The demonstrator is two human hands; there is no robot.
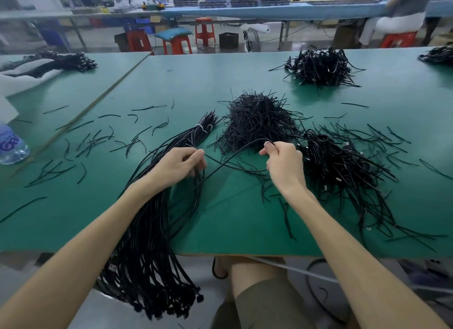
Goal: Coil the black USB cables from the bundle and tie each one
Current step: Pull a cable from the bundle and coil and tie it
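A long bundle of black USB cables (157, 225) lies across the green table (220, 225) and hangs over its front edge, bound near the far end by a white tie (203, 128). My left hand (181, 165) rests on the bundle and pinches cable strands between its fingers. One loose black cable (235, 154) arcs from there up to my right hand (283, 161), which grips it in curled fingers. A heap of black twist ties (257, 120) sits just beyond both hands. Coiled, tied cables (343, 166) pile up to the right of my right hand.
Loose black ties (98, 139) are scattered over the left half of the table. Another cable pile (321, 67) sits far right, more cables (66, 62) far left. A water bottle (12, 144) stands at the left edge. Red stools and benches stand behind.
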